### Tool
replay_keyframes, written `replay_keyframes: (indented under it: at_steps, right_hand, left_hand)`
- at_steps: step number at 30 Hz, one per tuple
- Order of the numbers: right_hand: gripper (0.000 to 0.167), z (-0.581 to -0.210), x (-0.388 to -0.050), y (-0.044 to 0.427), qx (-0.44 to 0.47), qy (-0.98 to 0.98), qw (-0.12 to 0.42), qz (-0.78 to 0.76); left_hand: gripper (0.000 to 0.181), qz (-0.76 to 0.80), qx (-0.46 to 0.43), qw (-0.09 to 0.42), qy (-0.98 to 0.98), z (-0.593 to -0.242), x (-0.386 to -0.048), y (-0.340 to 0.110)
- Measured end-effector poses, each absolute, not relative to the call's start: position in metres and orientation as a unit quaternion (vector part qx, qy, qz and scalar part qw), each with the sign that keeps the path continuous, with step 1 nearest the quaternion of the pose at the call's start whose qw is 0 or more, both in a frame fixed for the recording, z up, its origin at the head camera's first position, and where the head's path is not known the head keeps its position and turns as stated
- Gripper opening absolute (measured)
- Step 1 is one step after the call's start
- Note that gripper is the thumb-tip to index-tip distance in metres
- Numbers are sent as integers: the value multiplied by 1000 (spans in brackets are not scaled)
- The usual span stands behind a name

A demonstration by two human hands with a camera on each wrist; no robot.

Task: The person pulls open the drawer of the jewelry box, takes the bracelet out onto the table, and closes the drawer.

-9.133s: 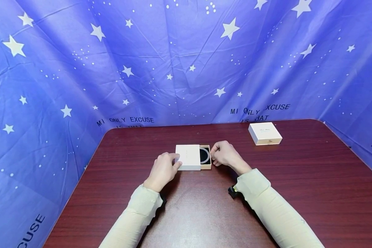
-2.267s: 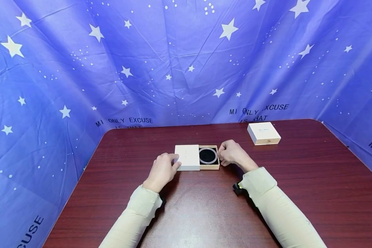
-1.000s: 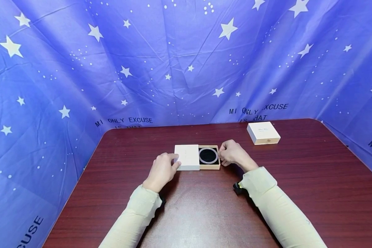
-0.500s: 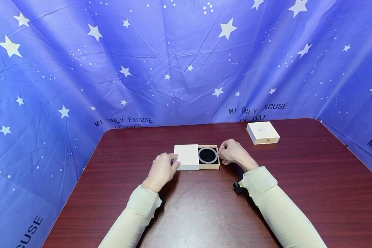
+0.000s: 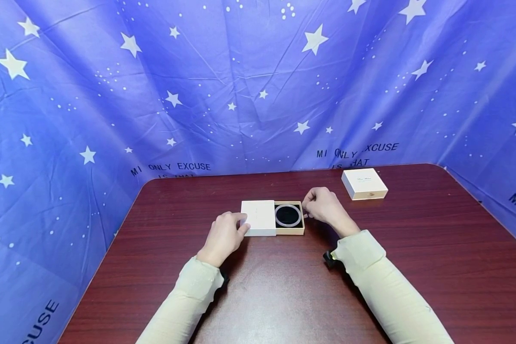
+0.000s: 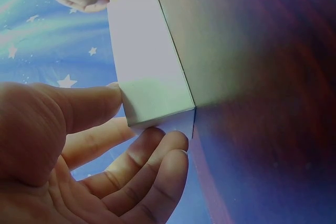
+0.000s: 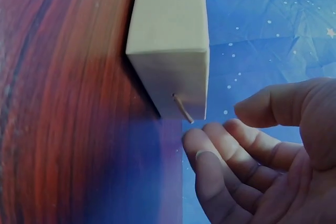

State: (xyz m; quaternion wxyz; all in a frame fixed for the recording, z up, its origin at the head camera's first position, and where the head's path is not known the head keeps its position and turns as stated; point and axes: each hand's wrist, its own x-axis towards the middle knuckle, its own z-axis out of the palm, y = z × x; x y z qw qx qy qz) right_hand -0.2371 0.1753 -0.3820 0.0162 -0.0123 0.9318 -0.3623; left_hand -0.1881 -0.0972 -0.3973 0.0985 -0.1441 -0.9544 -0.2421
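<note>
A white drawer-style gift box lies on the table, its outer sleeve on the left and its inner tray slid out to the right. A pale, translucent bangle sits on the black padding in the tray. My left hand holds the sleeve's left end, thumb on one side and fingers bent at the end face. Just right of the tray is my right hand. In the right wrist view, its thumb and fingers are apart, close to a small ribbon pull tab but not around it.
A second, closed white box with printed lettering stands at the back right of the dark red wooden table. A blue curtain with white stars hangs behind the table and along its sides.
Since the oldest frame, the tray has slid farther right out of the sleeve, baring the whole bangle. My right hand has just let go of the tab; my left hand stays put.
</note>
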Motion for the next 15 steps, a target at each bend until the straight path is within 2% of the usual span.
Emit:
replay_keyframes:
  at_steps: [7,15]
  right_hand:
    - [14,-378,-235,170,-28,939,-23,-342]
    - [13,-376,-231,163,-53,931,-21,-361]
  left_hand:
    - [29,-244,-143,99,-954,-398,-189,-97]
    - [29,-245,-140,98,-954,-398,-188,-97]
